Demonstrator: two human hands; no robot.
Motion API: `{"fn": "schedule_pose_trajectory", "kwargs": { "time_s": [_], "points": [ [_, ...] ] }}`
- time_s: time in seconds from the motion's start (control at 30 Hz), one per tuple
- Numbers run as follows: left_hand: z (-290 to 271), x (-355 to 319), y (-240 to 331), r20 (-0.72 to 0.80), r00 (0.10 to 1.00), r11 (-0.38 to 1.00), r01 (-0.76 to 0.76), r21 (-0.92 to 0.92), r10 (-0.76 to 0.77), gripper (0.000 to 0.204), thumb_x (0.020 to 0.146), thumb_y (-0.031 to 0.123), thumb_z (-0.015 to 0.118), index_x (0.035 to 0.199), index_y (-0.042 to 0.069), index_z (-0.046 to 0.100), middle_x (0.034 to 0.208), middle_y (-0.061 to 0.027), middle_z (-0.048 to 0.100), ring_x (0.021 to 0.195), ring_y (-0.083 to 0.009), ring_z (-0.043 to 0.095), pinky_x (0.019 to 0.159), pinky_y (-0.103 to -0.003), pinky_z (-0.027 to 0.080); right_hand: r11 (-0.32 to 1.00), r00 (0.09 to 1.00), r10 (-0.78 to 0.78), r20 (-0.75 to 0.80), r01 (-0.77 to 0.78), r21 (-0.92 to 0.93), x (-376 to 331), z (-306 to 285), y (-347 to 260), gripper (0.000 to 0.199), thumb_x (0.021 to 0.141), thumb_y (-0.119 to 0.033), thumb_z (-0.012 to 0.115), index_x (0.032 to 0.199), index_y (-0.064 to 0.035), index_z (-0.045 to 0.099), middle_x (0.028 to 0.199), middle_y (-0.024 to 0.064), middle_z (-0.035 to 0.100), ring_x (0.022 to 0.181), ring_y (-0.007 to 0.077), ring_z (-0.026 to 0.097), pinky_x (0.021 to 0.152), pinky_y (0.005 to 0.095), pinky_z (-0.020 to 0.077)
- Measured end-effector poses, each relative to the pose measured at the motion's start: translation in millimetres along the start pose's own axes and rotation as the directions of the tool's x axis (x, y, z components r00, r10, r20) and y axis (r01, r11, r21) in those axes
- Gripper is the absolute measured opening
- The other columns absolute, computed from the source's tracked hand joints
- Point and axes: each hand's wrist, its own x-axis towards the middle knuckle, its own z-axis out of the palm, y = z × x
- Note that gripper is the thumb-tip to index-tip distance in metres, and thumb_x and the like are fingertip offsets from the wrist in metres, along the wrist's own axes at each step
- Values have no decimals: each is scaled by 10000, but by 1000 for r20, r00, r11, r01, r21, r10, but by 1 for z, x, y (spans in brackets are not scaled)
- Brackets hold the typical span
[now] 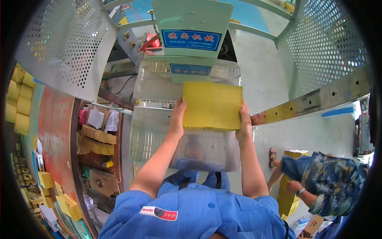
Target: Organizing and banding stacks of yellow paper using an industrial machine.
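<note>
A thick rectangular stack of yellow paper (213, 105) is held level between my two hands, its layered edge facing me. My left hand (177, 118) closes on the stack's left side, thumb along the edge. On the opposite side my right hand (245, 121) grips it the same way; most fingers of both hands are hidden by the stack. Beneath is a shiny metal table (199, 149) of a machine, which reflects my blue clothing. Whether the stack touches this metal cannot be seen. Behind it rises a pale green machine panel (192, 18) with a blue label.
Perforated guards (73, 47) flank the machine, and a metal bar with holes (310, 102) reaches out at right. A cluttered wooden shelf (101, 159) stands left, near more yellow stacks (67, 207). At lower right a person in camouflage (338, 181) is beside a yellow pile (287, 195).
</note>
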Motion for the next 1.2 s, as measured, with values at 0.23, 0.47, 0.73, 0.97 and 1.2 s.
{"fn": "schedule_pose_trajectory", "kwargs": {
  "time_s": [0.23, 0.47, 0.73, 0.97, 1.2],
  "points": [
    [4, -1, 3, -61, 998, 1000, 1, -25, -3, 529, 957, 291, 573, 1403, 30, 459, 1293, -67, 558, 1203, -162, 505, 1034, -307, 385, 999, 994, -36, 99, 36, 4, 8, -14, 9, 640, 994, -348, 480, 1518, -28, 298, 1507, 100, 399, 1394, 219, 357, 1153, 344, 281],
    [5, -1, -1, -109, 994, 1000, -9, -6, 8, 517, 940, 302, 599, 1365, 25, 501, 1238, -58, 589, 1161, -151, 538, 1006, -300, 408, 1000, 995, -16, 102, 19, -20, 2, -11, -1, 658, 997, -344, 472, 1533, -24, 263, 1537, 104, 364, 1417, 217, 326, 1169, 346, 245],
    [7, -1, -11, -150, 988, 1000, 30, -8, -31, 476, 942, 327, 598, 1311, 34, 528, 1224, -56, 593, 1155, -160, 541, 996, -314, 408, 999, 998, 48, 39, -48, -1, 4, -13, 3, 550, 1032, -221, 418, 1541, -69, 274, 1505, 57, 399, 1374, 172, 378, 1140, 286, 284],
    [0, -2, -15, -124, 990, 996, 71, 56, -64, 437, 965, 332, 565, 1283, 32, 555, 1196, -61, 607, 1143, -166, 545, 993, -311, 405, 995, 995, 85, -51, -83, 55, 0, 0, 1, 570, 1010, -392, 485, 1446, -33, 414, 1397, 68, 497, 1311, 174, 430, 1118, 321, 301],
    [13, -5, -26, -103, 993, 999, 51, 4, -50, 422, 966, 300, 593, 1282, 26, 540, 1156, -58, 616, 1066, -139, 576, 939, -284, 436, 996, 994, 82, -74, -80, 27, 6, -27, 21, 521, 1006, -417, 501, 1344, -22, 516, 1312, 63, 565, 1237, 169, 496, 1074, 324, 360]
  ]
}}
